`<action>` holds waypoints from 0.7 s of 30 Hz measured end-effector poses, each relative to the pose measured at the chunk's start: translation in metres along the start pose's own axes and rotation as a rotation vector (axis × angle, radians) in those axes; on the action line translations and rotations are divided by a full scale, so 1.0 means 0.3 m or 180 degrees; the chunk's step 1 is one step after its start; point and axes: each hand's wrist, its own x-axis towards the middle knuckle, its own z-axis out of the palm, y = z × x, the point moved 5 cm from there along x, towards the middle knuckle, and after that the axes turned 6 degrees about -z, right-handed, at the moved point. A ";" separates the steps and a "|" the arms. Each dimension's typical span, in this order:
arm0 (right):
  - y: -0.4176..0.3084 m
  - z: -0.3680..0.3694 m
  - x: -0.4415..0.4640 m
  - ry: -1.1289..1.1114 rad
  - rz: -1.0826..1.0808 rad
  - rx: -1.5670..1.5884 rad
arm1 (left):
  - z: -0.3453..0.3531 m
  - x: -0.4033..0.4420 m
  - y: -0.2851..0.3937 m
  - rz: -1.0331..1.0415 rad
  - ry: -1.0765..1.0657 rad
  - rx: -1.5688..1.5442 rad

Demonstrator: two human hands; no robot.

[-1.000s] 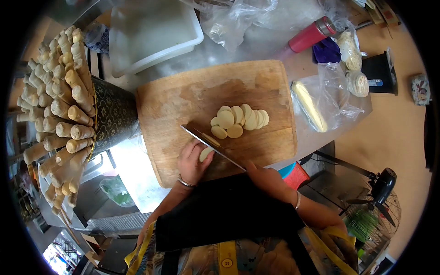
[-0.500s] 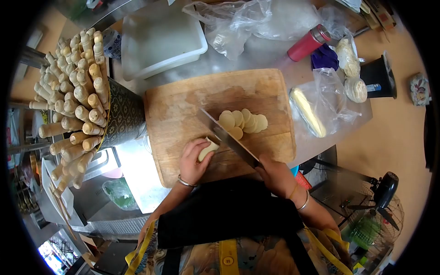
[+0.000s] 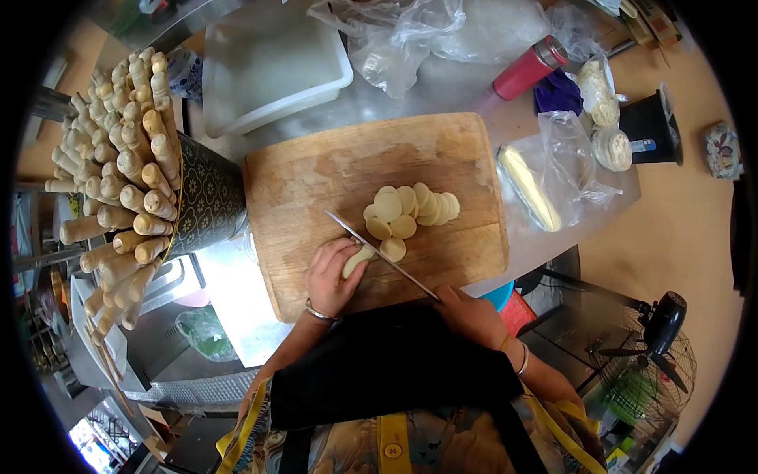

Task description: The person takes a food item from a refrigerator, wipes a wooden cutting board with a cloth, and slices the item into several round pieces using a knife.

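Observation:
My left hand (image 3: 329, 278) is wrapped round a short pale cylindrical roll (image 3: 357, 261) near the front of the wooden cutting board (image 3: 308, 162). In my right hand (image 3: 469, 314) is the handle end of a long-bladed knife (image 3: 407, 275). Its blade crosses the board edge-on, right at the end of the roll, just past my left fingers. Beyond the blade lies a spread of round pale slices (image 3: 388, 207), some overlapping. One slice (image 3: 393, 250) rests close beside the knife.
A dark patterned bin (image 3: 207, 193) full of wooden rods (image 3: 130, 166) stands left. Behind the board are a white tub (image 3: 272, 87) and clear plastic bags (image 3: 395, 43). A red flask (image 3: 527, 71) and a long pale roll (image 3: 527, 188) on plastic are to the right, a fan (image 3: 663, 347) lower right.
The knife has come down and turned edge-on against the roll. More slices now lie on the board, including one close to the blade. My left hand keeps its hold.

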 end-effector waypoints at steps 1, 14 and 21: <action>-0.005 -0.001 0.000 0.0028 0.0008 -0.0032 | 0.000 0.000 0.000 -0.0014 0.0014 0.0019; -0.026 0.015 0.005 0.0187 -0.0289 -0.0362 | 0.013 -0.005 -0.022 -0.0010 -0.0021 0.0013; -0.041 0.017 0.037 0.0211 -0.0399 -0.0608 | 0.023 -0.011 -0.057 -0.0110 -0.0126 -0.0008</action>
